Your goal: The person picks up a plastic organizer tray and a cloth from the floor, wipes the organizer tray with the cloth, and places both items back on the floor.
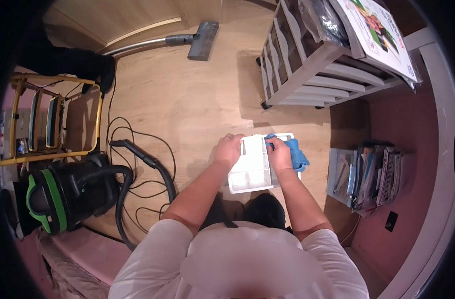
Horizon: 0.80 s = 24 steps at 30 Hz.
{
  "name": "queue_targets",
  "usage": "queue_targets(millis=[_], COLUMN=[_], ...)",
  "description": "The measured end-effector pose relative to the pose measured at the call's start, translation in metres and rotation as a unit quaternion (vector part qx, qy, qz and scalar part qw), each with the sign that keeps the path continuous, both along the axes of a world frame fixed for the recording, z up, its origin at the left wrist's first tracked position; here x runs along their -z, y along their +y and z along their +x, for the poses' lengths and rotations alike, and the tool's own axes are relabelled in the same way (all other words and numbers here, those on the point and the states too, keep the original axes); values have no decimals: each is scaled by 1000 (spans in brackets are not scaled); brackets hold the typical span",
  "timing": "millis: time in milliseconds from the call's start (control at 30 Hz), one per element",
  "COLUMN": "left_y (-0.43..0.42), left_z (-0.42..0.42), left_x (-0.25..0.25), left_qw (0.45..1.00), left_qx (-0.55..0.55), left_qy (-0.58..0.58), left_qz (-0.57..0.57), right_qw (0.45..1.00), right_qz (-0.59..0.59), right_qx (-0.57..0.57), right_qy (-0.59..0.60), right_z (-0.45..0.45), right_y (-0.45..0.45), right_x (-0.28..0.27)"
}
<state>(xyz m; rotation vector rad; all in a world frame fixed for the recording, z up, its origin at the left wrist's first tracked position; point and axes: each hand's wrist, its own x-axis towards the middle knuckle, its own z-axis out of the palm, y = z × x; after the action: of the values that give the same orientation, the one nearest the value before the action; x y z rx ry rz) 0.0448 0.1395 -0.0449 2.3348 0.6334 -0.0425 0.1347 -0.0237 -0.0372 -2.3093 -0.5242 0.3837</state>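
Observation:
A white plastic tray [248,180] with several compartments is held over the floor in front of my body. My left hand [229,149] grips its left edge, with the fingers closed on the rim. At the tray's right part, my right hand [279,154] has its fingers closed on a blue cloth [298,155]. Part of the cloth drapes over the tray's right side, and a bit of it shows at my fingertips near the far rim. My palm hides the compartments beneath it.
A slatted wheeled cart [307,74] stands at the upper right. Books and folders [372,174] are by the right wall. At left are a green-black vacuum [63,197], its hose and cable, and a yellow-framed stepladder [99,117]. The vacuum's floor head [203,41] lies further ahead.

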Motion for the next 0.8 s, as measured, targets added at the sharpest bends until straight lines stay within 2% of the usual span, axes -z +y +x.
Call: queue_targets(millis=[100,200,333,467,500,600,733,800], left_y=[-2,-4,-1,-2,-4,-2,0,0], left_z=[-2,0,-1,-4,-3,-2,0,1], left_x=[4,5,10,8,9,7,-1,-10], left_qw=[1000,1000,1000,999,999,999,999,999], left_qx=[-12,-5,10,-11,-16,1,19,18], left_qy=[-2,-11,-25,-35,-38,-44,9,36], left_qz=[-25,0,7,-12,-12,-21,-27,-23], right_qw=[998,995,1000,998,993,992,999,991], right_qz=[-51,-61,-11,-43,-87,-73,0,-79], right_qx=[-46,-73,-5,-39,-68,-77,-38,-98], right_qy=[15,-8,-23,18,42,69,-21,-36], right_z=[-20,-20,-3,-27,-34,-35,-21,-25], right_y=[-22,-27,-1,-27,-38,-42,-16,-22], right_x=[-7,-11,6,1,-3,-8,7,10])
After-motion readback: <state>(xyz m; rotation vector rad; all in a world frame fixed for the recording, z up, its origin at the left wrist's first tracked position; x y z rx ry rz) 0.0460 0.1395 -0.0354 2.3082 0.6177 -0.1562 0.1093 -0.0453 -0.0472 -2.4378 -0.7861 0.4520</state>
